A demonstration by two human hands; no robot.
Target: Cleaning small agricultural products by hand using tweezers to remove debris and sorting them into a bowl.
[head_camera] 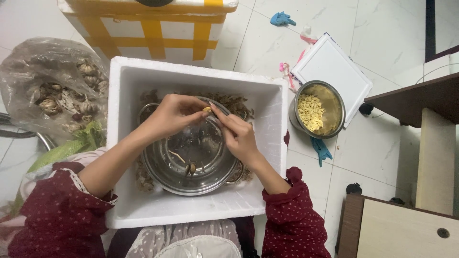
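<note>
one garlic clove, small, pale yellow, pinched between the fingertips of both hands above a steel pot; left hand curled with fingers pressed onto the clove from the left, right hand curled with thumb and forefinger gripping it from the right

steel pot, round, shiny, two loop handles, a few scraps of skin and a dark bit on its bottom, set inside a white foam box, rectangular, thick-walled, with dry brownish papery peel heaped around the pot

small steel bowl, round, holding pale yellow peeled cloves, on the white tiled floor just right of the box, partly on a flat white foam lid

clear crinkled plastic bag of whole dry garlic bulbs, left of the box

sleeves dark red, dotted, pushed up the forearms
</note>
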